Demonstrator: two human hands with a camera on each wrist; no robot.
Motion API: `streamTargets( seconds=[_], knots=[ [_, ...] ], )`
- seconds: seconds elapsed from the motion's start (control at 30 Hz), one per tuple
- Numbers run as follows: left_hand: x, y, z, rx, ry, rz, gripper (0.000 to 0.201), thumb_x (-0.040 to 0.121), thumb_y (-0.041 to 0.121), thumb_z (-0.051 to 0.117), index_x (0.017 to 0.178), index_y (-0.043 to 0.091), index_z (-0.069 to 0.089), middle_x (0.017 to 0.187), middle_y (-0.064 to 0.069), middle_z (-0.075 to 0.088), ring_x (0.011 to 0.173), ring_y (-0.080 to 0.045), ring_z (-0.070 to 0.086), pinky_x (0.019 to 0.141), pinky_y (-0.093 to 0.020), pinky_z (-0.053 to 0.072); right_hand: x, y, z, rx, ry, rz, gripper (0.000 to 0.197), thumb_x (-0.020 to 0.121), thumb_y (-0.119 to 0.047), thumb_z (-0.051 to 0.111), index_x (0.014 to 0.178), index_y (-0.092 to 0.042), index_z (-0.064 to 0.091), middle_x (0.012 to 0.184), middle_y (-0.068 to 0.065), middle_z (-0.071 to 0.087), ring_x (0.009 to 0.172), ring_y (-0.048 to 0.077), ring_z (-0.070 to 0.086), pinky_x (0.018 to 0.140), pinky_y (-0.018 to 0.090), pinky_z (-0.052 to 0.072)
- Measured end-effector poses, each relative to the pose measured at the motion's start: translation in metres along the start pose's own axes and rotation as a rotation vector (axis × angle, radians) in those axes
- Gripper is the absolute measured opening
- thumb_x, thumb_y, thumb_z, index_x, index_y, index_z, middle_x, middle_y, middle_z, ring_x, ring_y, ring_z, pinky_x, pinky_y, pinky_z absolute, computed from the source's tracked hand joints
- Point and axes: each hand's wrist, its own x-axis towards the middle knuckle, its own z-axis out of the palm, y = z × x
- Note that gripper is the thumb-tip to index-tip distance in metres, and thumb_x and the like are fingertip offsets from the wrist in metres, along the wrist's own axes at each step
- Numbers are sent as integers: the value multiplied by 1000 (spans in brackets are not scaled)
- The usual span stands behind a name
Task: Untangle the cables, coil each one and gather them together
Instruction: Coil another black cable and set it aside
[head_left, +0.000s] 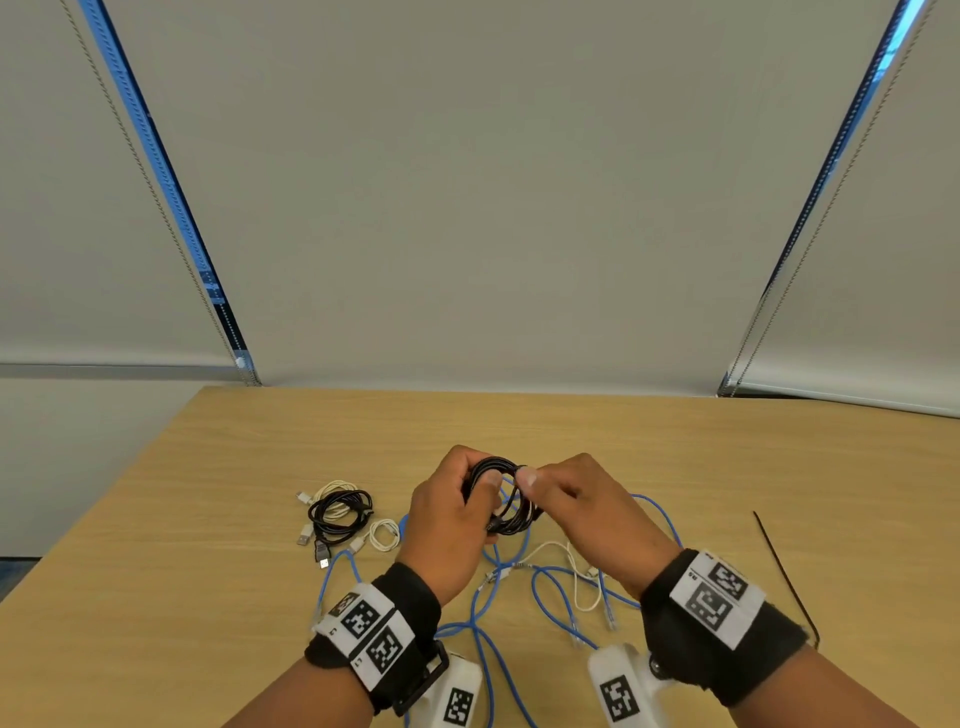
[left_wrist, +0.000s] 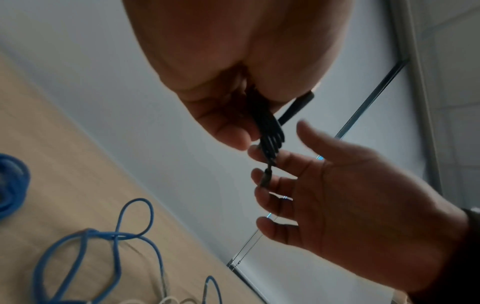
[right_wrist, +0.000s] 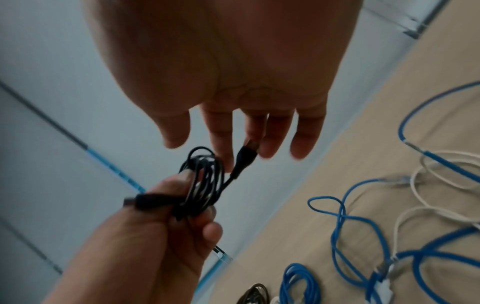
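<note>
While left fingers (head_left: 487, 484) clutch black cable coil (right_wrist: 205, 185), right fingers (right_wrist: 275, 131) straight, touching plug (right_wrist: 245, 156).

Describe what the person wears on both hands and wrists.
The left hand and right hand are bare, no gloves or sleeves. The left wristband and right wristband are black, each crossed by a white strap printed with two black square marker codes. Under them, the left camera housing and right camera housing are white, each bearing one more code.
</note>
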Motion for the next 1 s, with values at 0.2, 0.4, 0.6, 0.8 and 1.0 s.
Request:
streamTargets(
  seconds=[0.2, 0.4, 0.6, 0.8, 1.0],
  knots=[
    [-1, -3, 2, -45, -56, -69, 13, 93, 15, 68, 87, 17, 57, 85, -13, 69, 69, -22, 68, 59, -35, 59, -1, 1, 3, -262, -160, 134, 54, 78, -66, 68, 126, -41, 60, 150, -5, 33, 140, 15, 34, 112, 36, 35],
    [0, -5, 3, -137, -22, -141, 14, 93, 11, 69, 91, 11, 55, 86, -15, 72, 78, -23, 76, 64, -35, 62, 0, 12, 11, -428, 21, 49, 66, 83, -43, 69, 143, -36, 41, 153, -4, 24, 136, 23, 40, 105, 35, 43],
    [2, -3, 0, -183, -4, -199, 18, 95, 8, 66, 102, 17, 53, 104, -18, 67, 83, -22, 76, 67, -43, 64, 1, 16, 13, -556, 20, 41, 26, 95, -50, 53, 89, -25, 56, 80, -9, 61, 76, 16, 61, 64, 33, 48],
    [4, -8, -13, -179, -61, -257, 40, 99, 2, 54, 118, 37, 59, 99, -14, 70, 88, -18, 75, 70, -42, 64, 2, 16, -7, -56, -144, 179, 25, 99, -25, 54, 83, -10, 64, 86, 0, 77, 77, 13, 74, 68, 29, 56],
    [5, -13, -17, 270, -352, -39, 57, 95, 14, 62, 136, 52, 49, 122, 12, 63, 104, -5, 63, 97, -30, 52, 2, 10, -15, 353, -84, 189, 12, 97, -12, 60, 86, -8, 60, 105, 3, 77, 93, 24, 76, 75, 36, 59]
  ],
)
